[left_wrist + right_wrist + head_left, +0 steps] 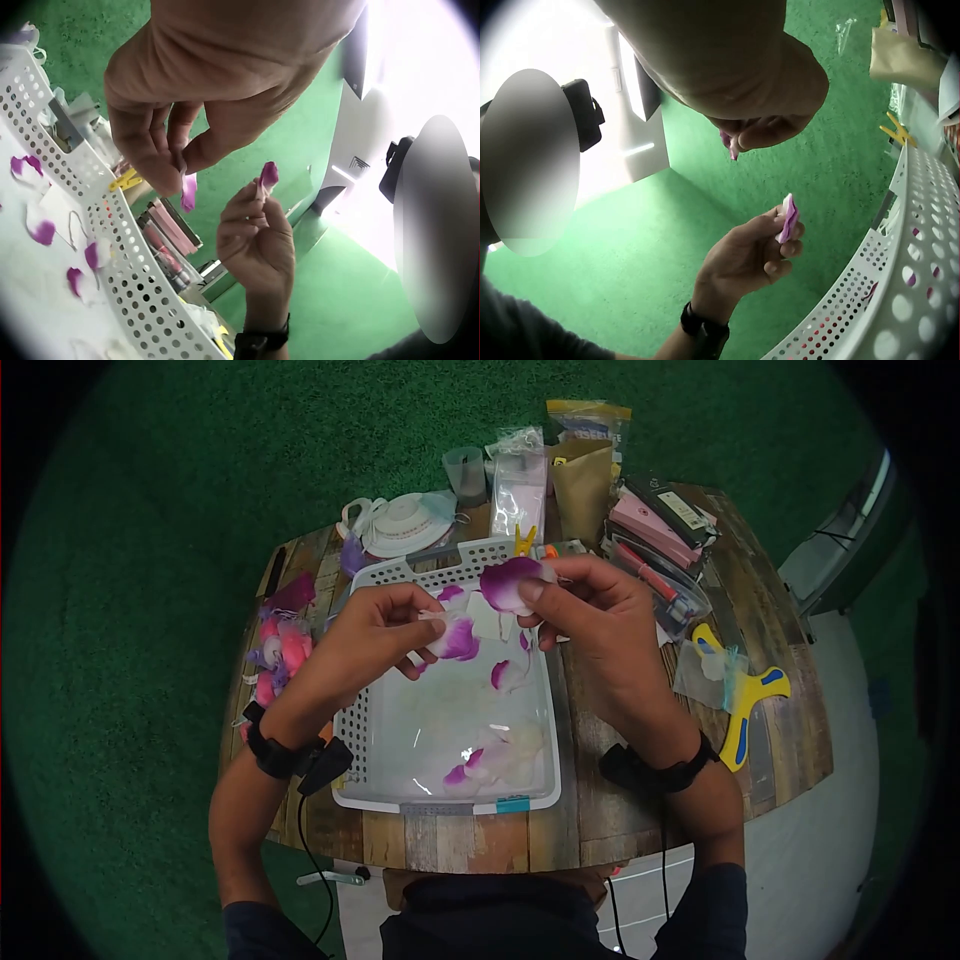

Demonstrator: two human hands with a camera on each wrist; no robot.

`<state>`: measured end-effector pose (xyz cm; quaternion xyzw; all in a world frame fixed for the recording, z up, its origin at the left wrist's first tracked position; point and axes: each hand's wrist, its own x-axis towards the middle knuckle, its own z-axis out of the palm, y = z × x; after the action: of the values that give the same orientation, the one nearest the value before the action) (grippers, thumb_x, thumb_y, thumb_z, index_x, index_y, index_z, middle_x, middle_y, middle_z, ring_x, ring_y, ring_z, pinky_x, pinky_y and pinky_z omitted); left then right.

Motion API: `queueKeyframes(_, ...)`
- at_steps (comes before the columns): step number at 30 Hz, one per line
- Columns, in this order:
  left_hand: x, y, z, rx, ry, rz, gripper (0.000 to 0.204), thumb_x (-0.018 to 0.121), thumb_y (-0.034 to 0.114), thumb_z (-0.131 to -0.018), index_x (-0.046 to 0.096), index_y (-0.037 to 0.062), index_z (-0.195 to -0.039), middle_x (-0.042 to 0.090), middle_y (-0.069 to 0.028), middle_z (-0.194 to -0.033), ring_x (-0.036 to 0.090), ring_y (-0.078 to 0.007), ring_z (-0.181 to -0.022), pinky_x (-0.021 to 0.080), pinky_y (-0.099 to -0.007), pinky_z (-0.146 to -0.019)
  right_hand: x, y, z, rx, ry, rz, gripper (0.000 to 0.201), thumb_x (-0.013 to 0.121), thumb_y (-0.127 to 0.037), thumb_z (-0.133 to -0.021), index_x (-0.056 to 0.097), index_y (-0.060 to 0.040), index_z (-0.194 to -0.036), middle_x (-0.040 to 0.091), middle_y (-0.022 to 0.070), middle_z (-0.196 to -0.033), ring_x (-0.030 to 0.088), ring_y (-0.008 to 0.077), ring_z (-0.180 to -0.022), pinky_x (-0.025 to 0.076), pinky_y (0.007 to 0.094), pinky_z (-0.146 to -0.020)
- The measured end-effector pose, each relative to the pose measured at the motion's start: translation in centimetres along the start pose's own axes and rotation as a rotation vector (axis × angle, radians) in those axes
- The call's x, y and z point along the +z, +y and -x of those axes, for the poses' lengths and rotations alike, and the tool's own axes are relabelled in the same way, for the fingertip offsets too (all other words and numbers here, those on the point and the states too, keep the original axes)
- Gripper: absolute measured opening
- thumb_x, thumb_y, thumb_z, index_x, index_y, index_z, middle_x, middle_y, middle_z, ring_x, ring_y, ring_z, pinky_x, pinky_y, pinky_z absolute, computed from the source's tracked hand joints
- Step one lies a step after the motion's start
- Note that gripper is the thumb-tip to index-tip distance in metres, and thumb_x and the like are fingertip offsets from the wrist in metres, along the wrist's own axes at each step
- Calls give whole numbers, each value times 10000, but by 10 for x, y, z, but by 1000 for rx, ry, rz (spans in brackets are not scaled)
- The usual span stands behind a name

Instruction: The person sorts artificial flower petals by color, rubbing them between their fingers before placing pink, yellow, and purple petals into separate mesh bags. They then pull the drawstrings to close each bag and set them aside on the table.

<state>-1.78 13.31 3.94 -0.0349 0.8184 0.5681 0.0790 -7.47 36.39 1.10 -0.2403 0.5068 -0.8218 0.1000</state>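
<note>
Over the white perforated basket (385, 730), both hands are raised, each with a fabric petal. My left hand (425, 632) pinches a purple and white petal (457, 638) between thumb and fingers; the left wrist view shows that petal (187, 192) hanging from the fingertips. My right hand (532, 600) pinches another purple and white petal (508, 582) above the basket's far rim, and the same petal (268, 174) stands upright in its fingertips. Several loose petals (480, 760) lie on the basket floor.
The basket sits on a round wooden table (620, 810) on green turf. Pink artificial flowers (280, 650) lie to the left and a white face mask (405, 525) behind. Stacked packets (660, 530) and a yellow and blue toy (745, 700) are on the right, with a yellow clip (524, 540) on the far rim.
</note>
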Motion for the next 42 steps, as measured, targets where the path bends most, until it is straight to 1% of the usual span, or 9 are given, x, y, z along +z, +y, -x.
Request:
queueKeyframes(9, 18, 13, 8, 170, 148, 267, 144, 644, 128, -930, 612, 19, -1017, 653, -17, -848, 642, -82, -719, 490, -210, -523, 19, 5, 23, 511, -74, -441, 123, 694, -173, -909, 660, -104, -1005, 670, -27, -981, 594, 61, -924, 469, 279, -794)
queueKeyframes(13, 25, 10, 6, 299, 230, 210, 158, 654, 143, -929, 613, 16, -1014, 654, -9, -843, 600, -49, -694, 470, -199, -519, 27, 12, 30, 508, -111, -455, 147, 704, -165, -903, 663, -93, -1023, 664, -19, -984, 599, 66, -929, 487, 281, -797)
queueKeyframes(21, 22, 16, 16, 235, 110, 83, 167, 670, 143, -917, 625, 19, -1018, 657, 3, -868, 594, -35, -757, 480, -193, -578, 17, 11, 16, 64, -92, 52, 139, 685, -46, -881, 705, 12, -1007, 694, 26, -860, 605, 41, -738, 483, 198, -616)
queueKeyframes(26, 17, 15, 19, 281, 38, 62, 202, 680, 129, -900, 633, 24, -1066, 660, 3, -882, 621, -54, -794, 494, -194, -639, 6, -6, 11, 183, -332, 168, 122, 668, -26, -860, 721, 18, -960, 684, 12, -814, 587, 37, -734, 474, 201, -630)
queueKeyframes(30, 9, 24, 19, 281, -272, -251, 281, 698, 101, -847, 634, 34, -1112, 674, -26, -937, 645, -91, -831, 511, -237, -675, 0, -19, 8, 277, -564, 406, 160, 675, 17, -820, 731, -5, -968, 713, 40, -893, 649, 90, -839, 518, 244, -766)
queueKeyframes(32, 12, 20, 19, 236, -364, -271, 305, 703, 100, -827, 633, 31, -1116, 679, -39, -950, 657, -119, -827, 520, -264, -679, 0, -17, 8, 233, -610, 459, 149, 680, -14, -810, 734, -9, -950, 697, 32, -819, 616, 73, -765, 498, 240, -706)
queueKeyframes(34, 16, 13, 16, 510, -377, -482, 352, 705, 113, -795, 623, 16, -1124, 692, -76, -939, 674, -214, -795, 531, -306, -688, -2, -17, 8, 187, -656, 512, 144, 684, -44, -801, 737, -13, -931, 680, 23, -746, 582, 55, -692, 478, 235, -646)
queueKeyframes(37, 20, 6, 14, 550, -417, -517, 313, 695, 116, -794, 639, -10, -1075, 693, -104, -848, 670, -282, -746, 526, -337, -686, -3, -17, 8, 154, -742, 646, 151, 690, -56, -787, 737, -14, -924, 685, 47, -747, 592, 81, -678, 483, 250, -652)
queueKeyframes(42, 26, 21, 22, 301, -426, -508, 192, 680, 84, -798, 676, -36, -947, 679, -120, -752, 666, -248, -696, 504, -325, -643, -4, -27, 7, 217, -762, 692, 176, 697, -10, -787, 742, -52, -952, 697, 52, -863, 638, 127, -790, 500, 268, -730)
